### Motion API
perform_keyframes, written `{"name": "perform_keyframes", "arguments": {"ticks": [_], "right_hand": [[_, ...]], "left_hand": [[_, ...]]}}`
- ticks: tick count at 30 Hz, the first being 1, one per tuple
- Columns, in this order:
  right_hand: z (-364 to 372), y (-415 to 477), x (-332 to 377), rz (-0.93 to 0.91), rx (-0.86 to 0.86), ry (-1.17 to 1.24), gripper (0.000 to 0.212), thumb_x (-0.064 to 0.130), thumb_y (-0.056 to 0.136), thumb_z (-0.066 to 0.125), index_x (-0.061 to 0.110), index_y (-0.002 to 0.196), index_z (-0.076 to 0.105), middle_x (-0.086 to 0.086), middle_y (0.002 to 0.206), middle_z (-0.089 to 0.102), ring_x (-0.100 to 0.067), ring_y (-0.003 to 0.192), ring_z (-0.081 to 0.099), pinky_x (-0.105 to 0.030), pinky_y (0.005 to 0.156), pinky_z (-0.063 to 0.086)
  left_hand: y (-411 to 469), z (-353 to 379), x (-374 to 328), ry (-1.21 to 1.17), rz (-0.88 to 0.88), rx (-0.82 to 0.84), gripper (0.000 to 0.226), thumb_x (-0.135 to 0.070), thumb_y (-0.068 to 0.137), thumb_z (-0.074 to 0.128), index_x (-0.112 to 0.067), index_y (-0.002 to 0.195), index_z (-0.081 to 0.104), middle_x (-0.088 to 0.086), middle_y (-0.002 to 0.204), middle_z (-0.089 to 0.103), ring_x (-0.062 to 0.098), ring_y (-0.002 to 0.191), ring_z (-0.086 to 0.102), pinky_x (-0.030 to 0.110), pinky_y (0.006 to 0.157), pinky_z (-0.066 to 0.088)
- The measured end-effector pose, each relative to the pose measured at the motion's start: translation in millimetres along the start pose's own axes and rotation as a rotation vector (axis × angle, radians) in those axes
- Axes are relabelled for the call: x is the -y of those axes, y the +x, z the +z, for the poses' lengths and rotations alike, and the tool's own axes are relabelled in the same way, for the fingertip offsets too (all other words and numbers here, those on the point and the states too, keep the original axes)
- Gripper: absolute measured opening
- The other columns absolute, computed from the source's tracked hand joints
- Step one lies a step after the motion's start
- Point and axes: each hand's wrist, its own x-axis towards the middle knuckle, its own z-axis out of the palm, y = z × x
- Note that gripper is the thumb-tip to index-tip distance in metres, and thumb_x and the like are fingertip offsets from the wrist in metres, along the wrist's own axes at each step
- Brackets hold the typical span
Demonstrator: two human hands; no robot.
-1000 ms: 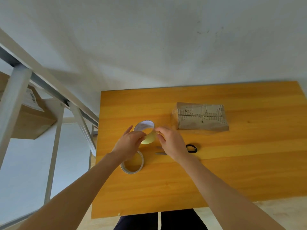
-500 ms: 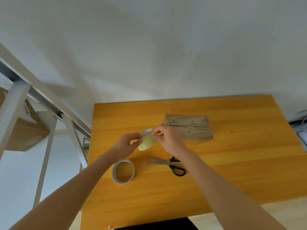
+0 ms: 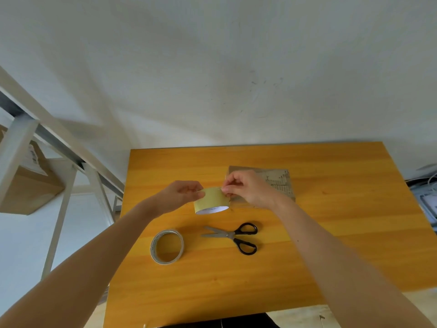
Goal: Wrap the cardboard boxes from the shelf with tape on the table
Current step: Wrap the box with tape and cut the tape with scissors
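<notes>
Left hand (image 3: 179,196) grips the yellow tape roll (image 3: 211,200) by its side while the right hand (image 3: 248,190) pinches at the roll's upper edge, fingertips closed together on the tape. The roll is held above the table (image 3: 331,233), its axis tilted so the white-cored open end faces down toward the camera. Behind the right hand the box (image 3: 279,182) lies flat, long side running left to right. Scissors (image 3: 233,235) point left beside a spare roll (image 3: 167,246) lying flat. A shelf (image 3: 59,138) with a carton (image 3: 28,185) stands left against the white wall (image 3: 212,67).
</notes>
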Motion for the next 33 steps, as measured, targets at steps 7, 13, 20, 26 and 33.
{"name": "perform_keyframes", "arguments": {"ticks": [7,13,20,26,33], "right_hand": [[-13.1,-1.2,-0.1,0.043,0.095,0.096,0.012,0.009,0.084,0.071,0.016,0.092,0.067,0.002,0.09,0.07,-0.011,0.089,0.066,-0.029,0.09,0.052],[-18.5,-1.7,1.6,0.072,0.131,0.053,0.012,0.008,0.084,0.07,0.011,0.096,0.068,0.0,0.092,0.071,-0.007,0.086,0.066,-0.021,0.085,0.052],[-9.8,3.1,1.9,0.256,-0.05,0.59,0.043,-0.009,0.078,0.07,0.003,0.114,0.05,-0.015,0.091,0.066,-0.024,0.081,0.069,-0.036,0.081,0.058],[-5.7,4.5,4.5,0.332,-0.168,0.663,0.049,-0.013,0.078,0.068,0.002,0.117,0.043,-0.018,0.084,0.066,-0.025,0.075,0.068,-0.034,0.07,0.06],[-70.2,-0.6,-12.4,0.305,-0.442,0.459,0.04,-0.01,0.081,0.063,0.002,0.116,0.049,-0.015,0.097,0.059,-0.025,0.089,0.067,-0.029,0.074,0.059]], "left_hand": [[3.2,-6.8,-8.8,0.006,0.02,0.053,0.034,-0.042,0.082,0.06,-0.008,0.087,0.063,0.001,0.079,0.052,0.014,0.078,0.047,0.029,0.078,0.038],[7.8,-7.8,-9.2,0.094,0.007,0.037,0.034,-0.055,0.076,0.061,-0.021,0.078,0.064,0.002,0.075,0.05,0.014,0.072,0.043,0.032,0.069,0.034],[10.5,-7.0,-9.5,0.05,0.038,-0.036,0.034,-0.052,0.08,0.061,-0.019,0.072,0.06,-0.002,0.069,0.046,0.013,0.067,0.042,0.03,0.064,0.031],[18.6,-5.2,-6.2,0.146,0.045,-0.112,0.036,-0.031,0.091,0.059,-0.009,0.067,0.045,-0.004,0.06,0.033,0.009,0.055,0.029,0.018,0.05,0.025],[-3.9,-12.9,51.9,0.207,-0.132,-0.21,0.04,-0.026,0.093,0.058,-0.017,0.06,0.037,-0.011,0.054,0.031,0.004,0.049,0.028,0.022,0.052,0.027]]}}
